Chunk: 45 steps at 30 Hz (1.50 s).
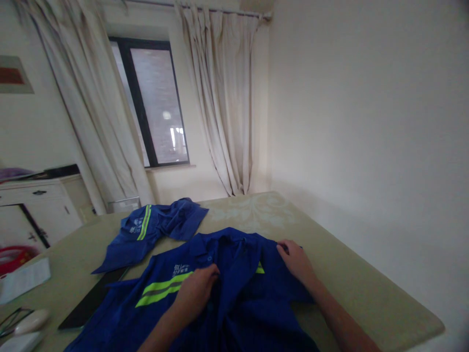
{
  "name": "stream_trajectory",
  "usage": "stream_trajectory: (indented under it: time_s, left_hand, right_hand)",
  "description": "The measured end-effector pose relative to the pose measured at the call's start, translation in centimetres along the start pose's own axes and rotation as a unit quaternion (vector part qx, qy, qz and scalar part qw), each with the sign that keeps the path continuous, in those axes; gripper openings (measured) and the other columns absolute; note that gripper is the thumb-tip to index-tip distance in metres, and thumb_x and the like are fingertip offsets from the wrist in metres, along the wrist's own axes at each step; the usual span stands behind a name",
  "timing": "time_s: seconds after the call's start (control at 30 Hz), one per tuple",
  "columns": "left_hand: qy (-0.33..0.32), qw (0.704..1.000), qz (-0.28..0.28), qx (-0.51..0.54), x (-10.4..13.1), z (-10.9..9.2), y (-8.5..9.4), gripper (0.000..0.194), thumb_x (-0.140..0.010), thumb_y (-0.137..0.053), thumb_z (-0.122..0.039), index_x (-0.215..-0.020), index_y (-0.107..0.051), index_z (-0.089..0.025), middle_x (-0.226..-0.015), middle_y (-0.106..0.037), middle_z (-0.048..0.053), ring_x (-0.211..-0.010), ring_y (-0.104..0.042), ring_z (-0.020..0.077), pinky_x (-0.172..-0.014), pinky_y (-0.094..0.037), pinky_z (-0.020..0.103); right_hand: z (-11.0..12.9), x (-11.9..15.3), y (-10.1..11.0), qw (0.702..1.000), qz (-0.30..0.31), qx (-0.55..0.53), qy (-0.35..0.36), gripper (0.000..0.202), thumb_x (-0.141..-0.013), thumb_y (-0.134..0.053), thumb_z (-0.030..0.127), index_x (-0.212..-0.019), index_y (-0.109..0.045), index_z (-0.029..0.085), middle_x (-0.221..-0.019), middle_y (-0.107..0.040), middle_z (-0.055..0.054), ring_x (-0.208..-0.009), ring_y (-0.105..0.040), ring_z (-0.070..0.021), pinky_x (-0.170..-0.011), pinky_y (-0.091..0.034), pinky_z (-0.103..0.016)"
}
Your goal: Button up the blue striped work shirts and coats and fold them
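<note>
A blue short-sleeved work shirt (234, 313) with a collar and yellow-green reflective stripes lies front up on the table before me, its front partly open. My left hand (198, 288) is closed on the edge of the front opening, below the collar and beside the white printed lettering. At the shoulder on the right side, my right hand (296, 259) has its fingers curled onto the fabric. The shirt's lower part runs out of view at the bottom. Behind it, a second blue garment (146, 234) with similar stripes lies crumpled.
The table (351, 274) has a pale green patterned cover and meets a plain wall on the right. At left are a dark flat tablet-like object (90, 300), a white mouse (32, 321), papers (25, 281) and a red basin (16, 256). A white cabinet (47, 205) stands beyond.
</note>
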<state>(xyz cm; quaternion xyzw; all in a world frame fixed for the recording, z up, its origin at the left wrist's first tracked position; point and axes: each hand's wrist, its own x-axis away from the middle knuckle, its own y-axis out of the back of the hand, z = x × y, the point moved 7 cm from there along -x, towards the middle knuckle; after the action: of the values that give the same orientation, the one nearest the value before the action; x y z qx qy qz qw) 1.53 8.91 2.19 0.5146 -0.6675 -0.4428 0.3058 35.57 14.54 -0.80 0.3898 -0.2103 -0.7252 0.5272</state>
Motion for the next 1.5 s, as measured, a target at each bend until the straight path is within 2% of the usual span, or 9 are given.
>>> stream_trajectory:
  time_s: [0.07,0.13,0.23,0.33,0.43,0.5,0.67,0.77,1.5]
  left_hand:
    - [0.017,0.995,-0.088,0.041,-2.2,1.2,5.1,0.028,-0.095,-0.045,-0.021,-0.102,-0.071,-0.026,-0.099,-0.077,0.003,-0.097,-0.071,0.022,-0.087,-0.05,0.03]
    - [0.051,0.952,-0.298,0.057,-3.0,2.4,12.4,0.032,-0.097,-0.042,-0.023,-0.111,-0.07,-0.022,-0.102,-0.076,0.006,-0.094,-0.07,0.0228,-0.087,-0.05,0.033]
    - [0.109,0.785,-0.609,0.016,-0.5,3.6,21.2,0.042,-0.096,-0.036,-0.015,-0.128,-0.063,-0.015,-0.109,-0.071,0.01,-0.101,-0.066,0.0254,-0.093,-0.05,0.039]
    - [0.06,0.778,-0.62,-0.088,-1.2,4.7,23.6,0.048,-0.093,-0.04,-0.01,-0.136,-0.06,-0.017,-0.132,-0.064,0.012,-0.123,-0.058,0.0281,-0.107,-0.043,0.045]
    - [0.067,0.919,-0.324,-0.213,-5.4,8.0,18.6,0.058,-0.086,-0.047,-0.005,-0.139,-0.061,-0.024,-0.146,-0.058,0.011,-0.131,-0.055,0.0319,-0.112,-0.038,0.052]
    - [0.132,0.95,-0.145,-0.243,-6.0,10.3,12.5,0.059,-0.082,-0.05,-0.003,-0.136,-0.065,-0.023,-0.145,-0.06,0.016,-0.133,-0.055,0.0352,-0.111,-0.038,0.057]
    - [-0.026,0.972,-0.131,-0.193,-3.3,5.2,0.0,0.046,-0.104,-0.039,-0.036,-0.147,-0.053,-0.031,-0.155,-0.052,0.006,-0.143,-0.047,0.0252,-0.124,-0.025,0.051]
    - [-0.075,0.988,-0.071,-0.116,-2.0,2.7,-4.5,0.051,-0.102,-0.042,-0.051,-0.149,-0.05,-0.034,-0.158,-0.048,0.003,-0.145,-0.045,0.0272,-0.123,-0.03,0.053]
    - [-0.108,0.989,-0.067,-0.077,-2.1,3.4,-5.2,0.048,-0.104,-0.04,-0.045,-0.148,-0.051,-0.031,-0.158,-0.048,0.006,-0.145,-0.045,0.026,-0.123,-0.031,0.053]
  right_hand:
    - [-0.7,0.9,-0.3,1.0,-0.001,-0.001,0.019,0.026,-0.092,-0.05,0.032,-0.096,-0.072,0.019,-0.101,-0.072,-0.012,-0.09,-0.068,-0.0237,-0.087,-0.05,-0.034]
    - [-0.8,1.7,-0.7,0.999,0.002,-0.002,0.045,0.027,-0.095,-0.048,0.034,-0.093,-0.071,0.02,-0.098,-0.07,-0.011,-0.087,-0.067,-0.0224,-0.084,-0.05,-0.033]
    - [-0.4,2.1,-0.7,0.998,-0.02,0.011,0.054,0.029,-0.099,-0.044,0.036,-0.097,-0.069,0.022,-0.104,-0.068,-0.01,-0.092,-0.066,-0.0222,-0.086,-0.05,-0.032]
    - [0.0,1.8,-1.0,0.998,-0.011,0.047,0.049,0.026,-0.098,-0.045,0.032,-0.097,-0.068,0.022,-0.104,-0.067,-0.01,-0.098,-0.065,-0.0237,-0.088,-0.049,-0.033]
    - [0.4,1.5,-1.4,0.995,0.005,0.087,0.059,0.021,-0.097,-0.048,0.029,-0.096,-0.067,0.021,-0.102,-0.067,-0.01,-0.101,-0.064,-0.0252,-0.09,-0.048,-0.036]
    - [0.4,1.5,-1.4,0.993,0.004,0.104,0.061,0.02,-0.097,-0.048,0.028,-0.097,-0.067,0.021,-0.104,-0.066,-0.01,-0.102,-0.063,-0.0256,-0.091,-0.048,-0.036]
    - [0.7,1.7,-1.3,0.987,0.006,0.137,0.079,0.02,-0.098,-0.048,0.029,-0.099,-0.066,0.02,-0.105,-0.066,-0.01,-0.103,-0.062,-0.0258,-0.091,-0.048,-0.036]
    - [1.0,1.8,-1.3,0.982,0.006,0.162,0.093,0.021,-0.099,-0.047,0.029,-0.099,-0.067,0.021,-0.104,-0.066,-0.01,-0.103,-0.062,-0.0261,-0.091,-0.048,-0.037]
    - [1.1,2.3,-1.0,0.975,0.002,0.19,0.114,0.028,-0.097,-0.043,0.029,-0.1,-0.069,0.021,-0.103,-0.068,-0.011,-0.1,-0.061,-0.0261,-0.093,-0.047,-0.039]
